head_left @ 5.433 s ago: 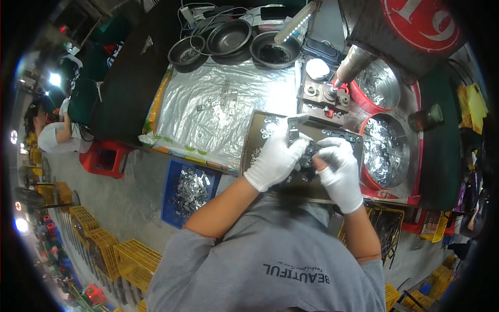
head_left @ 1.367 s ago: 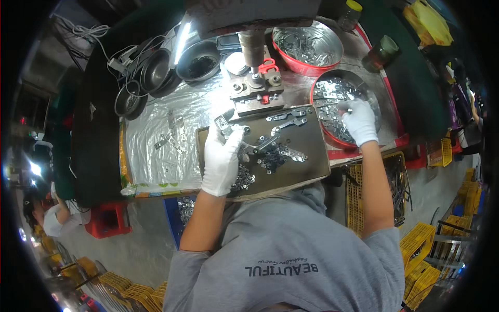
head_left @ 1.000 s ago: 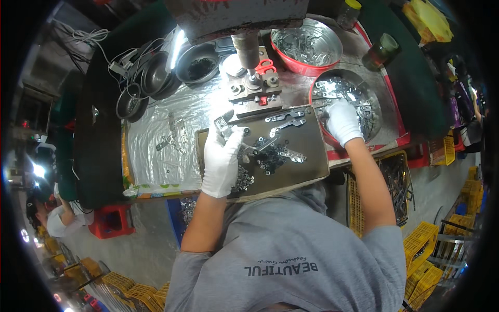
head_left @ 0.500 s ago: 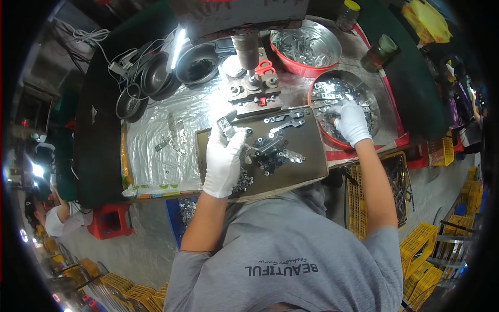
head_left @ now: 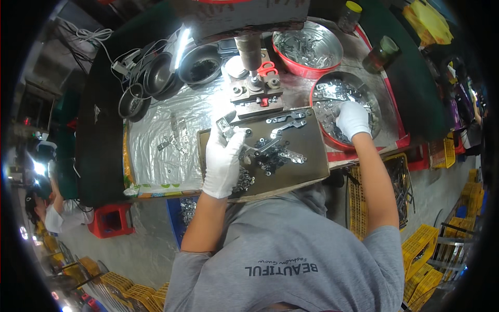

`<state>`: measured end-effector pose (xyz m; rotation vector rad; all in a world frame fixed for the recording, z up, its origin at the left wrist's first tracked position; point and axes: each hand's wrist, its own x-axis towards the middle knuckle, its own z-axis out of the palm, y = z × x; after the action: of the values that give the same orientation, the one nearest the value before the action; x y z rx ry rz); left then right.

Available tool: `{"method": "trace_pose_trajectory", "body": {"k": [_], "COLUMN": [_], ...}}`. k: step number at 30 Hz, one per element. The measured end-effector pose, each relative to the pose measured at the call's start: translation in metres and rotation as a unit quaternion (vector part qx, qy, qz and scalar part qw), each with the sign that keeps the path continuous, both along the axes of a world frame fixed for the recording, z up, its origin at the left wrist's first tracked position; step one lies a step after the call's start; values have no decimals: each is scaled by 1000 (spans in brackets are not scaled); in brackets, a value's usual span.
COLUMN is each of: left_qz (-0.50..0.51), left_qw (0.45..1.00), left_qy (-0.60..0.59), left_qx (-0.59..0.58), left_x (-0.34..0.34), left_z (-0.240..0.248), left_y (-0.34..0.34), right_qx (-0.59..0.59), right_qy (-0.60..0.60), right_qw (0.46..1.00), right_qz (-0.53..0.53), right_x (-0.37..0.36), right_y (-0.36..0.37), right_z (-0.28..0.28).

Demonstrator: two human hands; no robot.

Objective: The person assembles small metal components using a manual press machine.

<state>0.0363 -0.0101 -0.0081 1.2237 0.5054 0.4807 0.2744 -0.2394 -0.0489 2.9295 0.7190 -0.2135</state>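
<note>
My left hand (head_left: 223, 164), in a white glove, is closed on a small flat metal bracket (head_left: 224, 127) with holes in it, held upright above the left side of a brown tray (head_left: 307, 136). Loose metal levers and dark small parts (head_left: 270, 157) lie in that tray. At the right, my gloved right hand (head_left: 353, 120) reaches into a red-rimmed bowl (head_left: 339, 145) of flat metal pieces (head_left: 332, 91). Its fingers are curled down among the pieces, and whatever they grip is hidden. Beyond the tray stands a press die (head_left: 255, 94) under a vertical punch (head_left: 249, 54).
Another red bowl (head_left: 299, 68) of metal parts stands behind. Red-handled scissors (head_left: 267, 68) lie beside the die. Dark pans (head_left: 200, 78) and a bright lamp (head_left: 182, 48) are at the far left. Several pieces lie on plastic sheeting (head_left: 150, 135). A green jar (head_left: 382, 53) stands far right.
My right hand has drawn its fingers in and curled them more tightly over the pieces in the bowl. My left hand keeps its bracket in nearly the same place.
</note>
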Motion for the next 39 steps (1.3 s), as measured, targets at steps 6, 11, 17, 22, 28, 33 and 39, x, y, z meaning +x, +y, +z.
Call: {"method": "trace_pose_trajectory", "body": {"k": [6,11,17,22,28,33,39], "left_qz": [-18,-13,-7,0,0,-18,-10], "left_qw": [1000,1000,1000,1000,1000,999,999], "left_qy": [17,4,-7,-15,14,-12,-25], "left_qx": [-15,16,4,2,-17,-33,31], "left_x": [-3,-3,-1,-3,-5,5,4], "left_z": [4,0,-4,0,8,3,-4], "left_y": [-1,4,2,2,4,2,2], "right_qx": [75,75,89,108,303,439,440], "right_qy": [8,80,68,80,112,227,147], "right_qw": [997,993,991,990,946,868,844], "right_qz": [-22,-38,-75,-53,-18,45,268], "right_x": [5,8,4,7,-6,-62,-121], "right_y": [-3,-4,-5,-11,-18,27,76], "right_z": [-22,-14,-16,-12,14,80,102]}}
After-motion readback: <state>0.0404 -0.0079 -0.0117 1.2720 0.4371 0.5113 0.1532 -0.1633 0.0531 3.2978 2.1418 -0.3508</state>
